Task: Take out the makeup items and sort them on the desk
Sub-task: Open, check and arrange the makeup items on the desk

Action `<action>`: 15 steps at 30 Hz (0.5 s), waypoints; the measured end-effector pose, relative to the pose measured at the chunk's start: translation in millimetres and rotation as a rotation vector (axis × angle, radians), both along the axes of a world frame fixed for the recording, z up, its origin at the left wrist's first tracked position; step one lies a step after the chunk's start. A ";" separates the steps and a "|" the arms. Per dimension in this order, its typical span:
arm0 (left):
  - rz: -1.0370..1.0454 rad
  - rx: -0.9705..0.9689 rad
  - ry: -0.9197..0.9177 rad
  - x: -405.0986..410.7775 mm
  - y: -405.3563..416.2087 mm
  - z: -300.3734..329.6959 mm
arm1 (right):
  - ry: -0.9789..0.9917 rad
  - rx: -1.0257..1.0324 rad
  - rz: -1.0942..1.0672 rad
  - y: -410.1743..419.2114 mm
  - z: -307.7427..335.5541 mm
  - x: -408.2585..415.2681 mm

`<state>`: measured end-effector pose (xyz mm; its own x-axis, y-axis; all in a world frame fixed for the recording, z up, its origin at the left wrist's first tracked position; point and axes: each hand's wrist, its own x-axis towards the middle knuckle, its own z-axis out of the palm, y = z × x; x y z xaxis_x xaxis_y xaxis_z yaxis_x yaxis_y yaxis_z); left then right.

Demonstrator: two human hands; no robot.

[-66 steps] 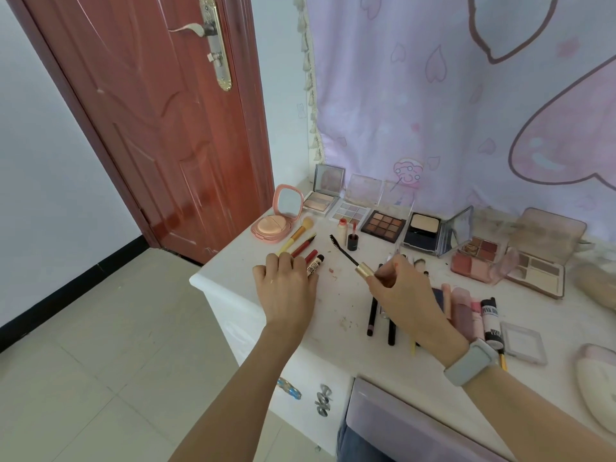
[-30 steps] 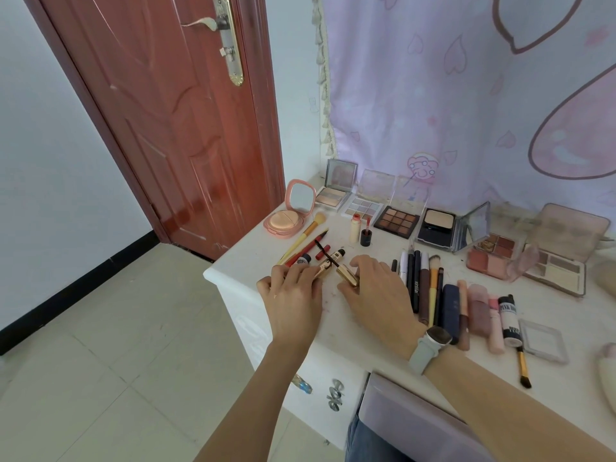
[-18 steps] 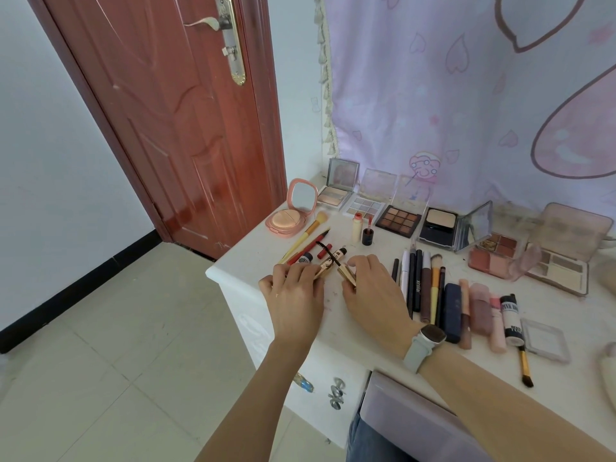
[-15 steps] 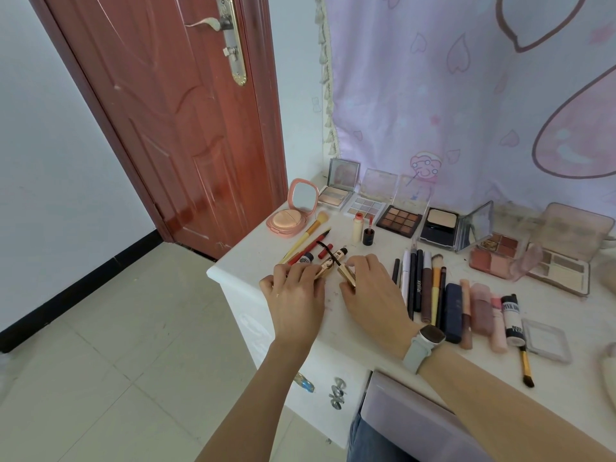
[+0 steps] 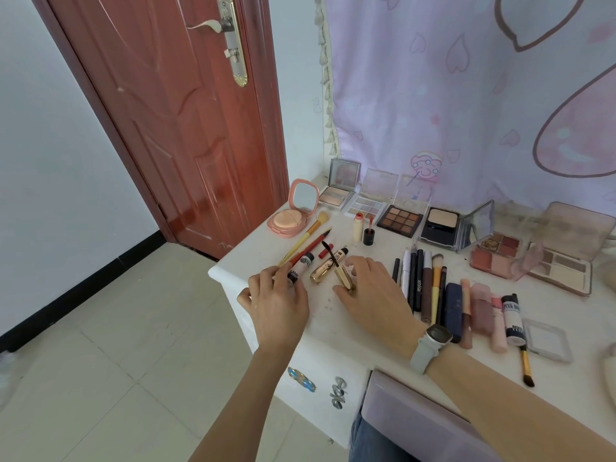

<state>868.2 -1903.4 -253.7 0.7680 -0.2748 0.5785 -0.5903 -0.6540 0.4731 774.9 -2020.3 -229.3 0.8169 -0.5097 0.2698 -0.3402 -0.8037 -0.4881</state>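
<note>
head | mascara wand (image 5: 336, 265) | brush tip far-left, gold cap near | right hand (image 5: 373, 295) pinching

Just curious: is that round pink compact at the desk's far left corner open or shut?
Open. The pink compact's lid stands raised, its mirror facing the camera, with the puff exposed in the base.

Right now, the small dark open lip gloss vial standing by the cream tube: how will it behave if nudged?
The vial stands upright on a narrow base, so it probably tips easily. It is open, wand in place, so a tip might smear the desk. Round-bodied, it would likely roll toward the cream tube or the brown palette.
</note>
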 end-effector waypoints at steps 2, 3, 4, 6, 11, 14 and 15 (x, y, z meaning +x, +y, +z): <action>0.004 0.017 0.025 1.8 0.3 -1.3 | 0.007 0.003 0.003 0.5 1.4 -1.2; 0.006 0.020 0.035 2.5 -0.2 -1.7 | 0.007 0.008 0.004 0.8 2.3 -1.3; 0.007 0.016 0.046 3.3 -1.0 -1.8 | 0.006 0.016 0.003 0.9 3.1 -1.7; 0.008 0.001 0.082 4.8 -2.4 -0.4 | -0.011 0.027 -0.001 1.1 4.5 -2.7; 0.046 -0.126 0.149 2.8 3.2 2.8 | -0.163 -0.078 0.003 0.6 13.2 -9.6; 0.051 -0.286 0.107 -0.5 11.7 8.0 | -0.319 -0.125 0.023 -2.0 23.4 -14.2; -0.003 -0.325 0.066 -2.0 13.4 10.5 | -0.342 -0.053 0.044 -2.5 28.7 -15.2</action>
<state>866.1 -1890.0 -243.3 0.8062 -0.0862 0.5854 -0.5531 -0.4610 0.6939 759.7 -2022.8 -200.6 0.6959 -0.4541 0.5564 -0.1288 -0.8411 -0.5253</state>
